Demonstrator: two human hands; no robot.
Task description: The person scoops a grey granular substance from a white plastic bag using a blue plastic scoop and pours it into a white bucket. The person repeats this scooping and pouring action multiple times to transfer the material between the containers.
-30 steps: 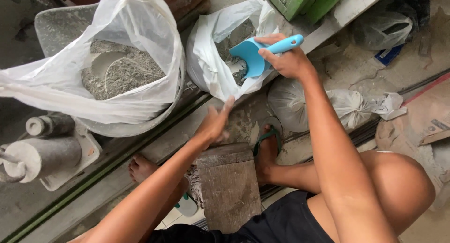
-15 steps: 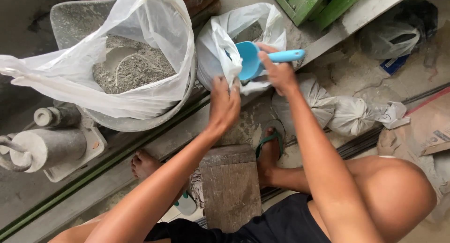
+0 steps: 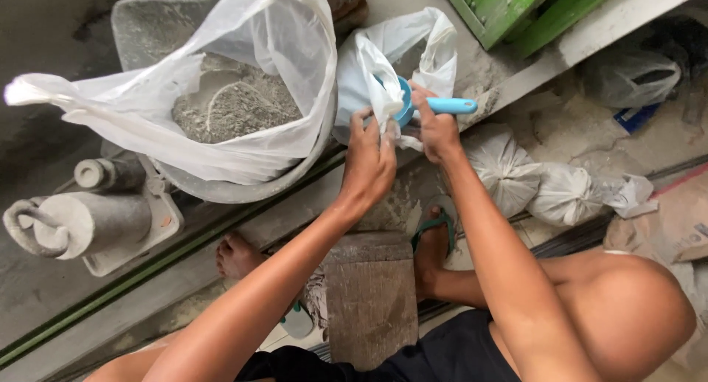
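Head view, looking straight down. Person squats over a worn grey wooden block (image 3: pixel 371 297) on a dusty concrete floor (image 3: pixel 546 124); bare left foot (image 3: pixel 237 255) at the block's left, right foot in a green flip-flop sandal (image 3: pixel 434 231) at its right.

Left hand (image 3: pixel 369 161): fingers closed together, pinching the near rim of a small white thin plastic bag (image 3: pixel 383 65), holding its mouth up. Thumb side not clear.

Right hand (image 3: pixel 436 127): fingers wrapped tight round the handle of a light-blue plastic scoop (image 3: pixel 428 105). Scoop bowel end sits inside the small bag's mouth, partly hidden by plastic; handle sticks out to the right. Cannot tell what's in the scoop.

Small bag stands just right of a big grey round tub (image 3: pixel 221 190), touching or nearly so. Tub is lined w/ a large white translucent plastic sack (image 3: pixel 287 50), rim folded outward, holding grey powder (image 3: pixel 228 105) w/ curved scrape marks in it.

Left edge of floor: two grey dust-coated cylinder pieces (image 3: pixel 81 220) on a flat pale base, near the tub but apart. A dark green strip (image 3: pixel 147 268) runs diagonally across the floor btw these and the feet.

Right of the right forearm: two filled, tied white plastic bags (image 3: pixel 549 183) lying side by side on the floor, touching each other. Top right: green slatted wooden piece (image 3: pixel 516 9), a crumpled clear plastic bag (image 3: pixel 638 76) w/ a small blue packet (image 3: pixel 634 116) beside it. Brown paper sack (image 3: pixel 678 216) at far right edge.
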